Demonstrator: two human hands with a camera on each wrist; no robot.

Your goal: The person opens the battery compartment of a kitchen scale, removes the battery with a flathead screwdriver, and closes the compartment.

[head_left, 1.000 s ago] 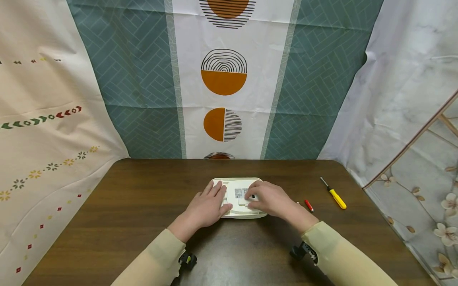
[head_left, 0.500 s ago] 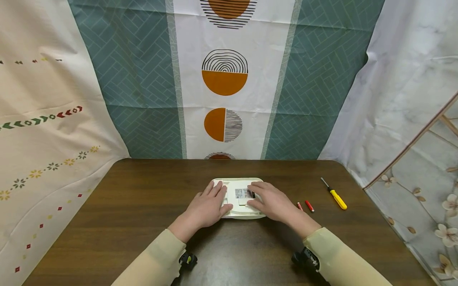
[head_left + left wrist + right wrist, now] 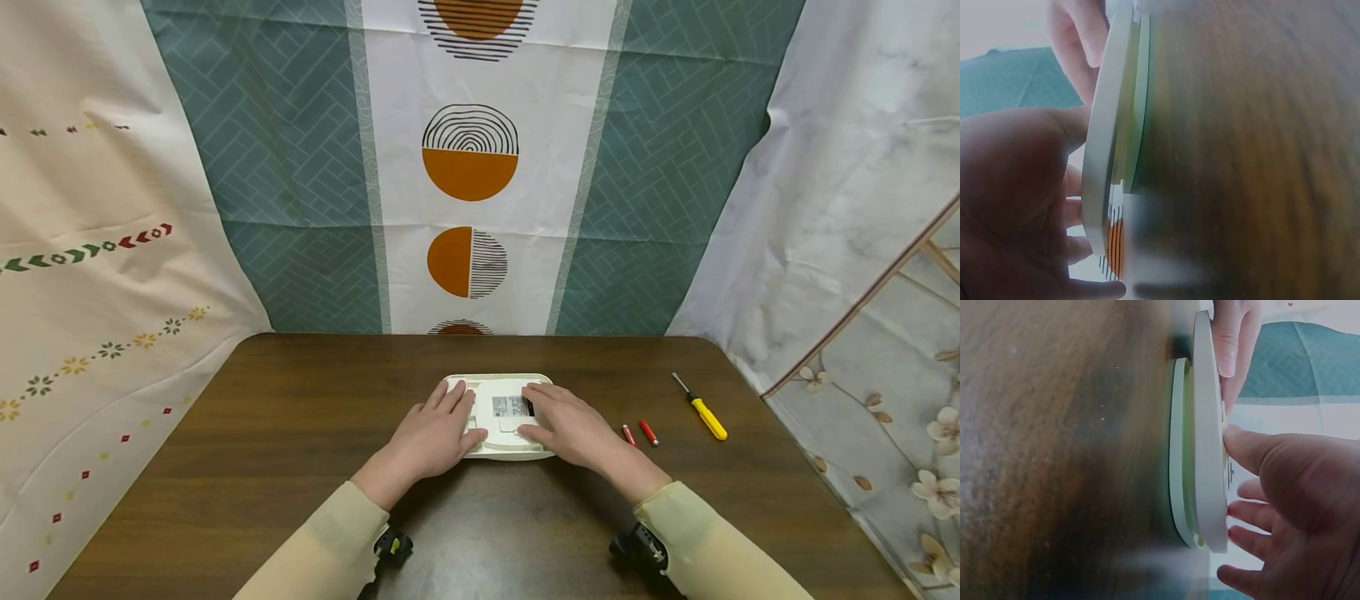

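A flat white device (image 3: 491, 437) with rounded corners lies underside up on the brown table, a printed label and a small square cover showing on it; it looks like a kitchen scale. In the wrist views a thinner pale green plate (image 3: 1179, 450) sits under its white body. My left hand (image 3: 429, 433) rests on the device's left part with straight fingers. On its right part rests my right hand (image 3: 573, 425), fingers and thumb touching the surface around a small dark slot. Neither hand grips anything. The right hand hides the device's right edge.
Two red batteries, one (image 3: 628, 434) beside the right wrist and another (image 3: 648, 432) just past it, lie on the table (image 3: 322, 417). Farther right is a yellow-handled screwdriver (image 3: 705, 414). Patterned curtains (image 3: 315, 167) hang behind the table and at both sides.
My right hand's fingers have spread from a bent pose near the label and moved slightly right. The nearer red battery has come into fuller view. My left hand has stayed still.
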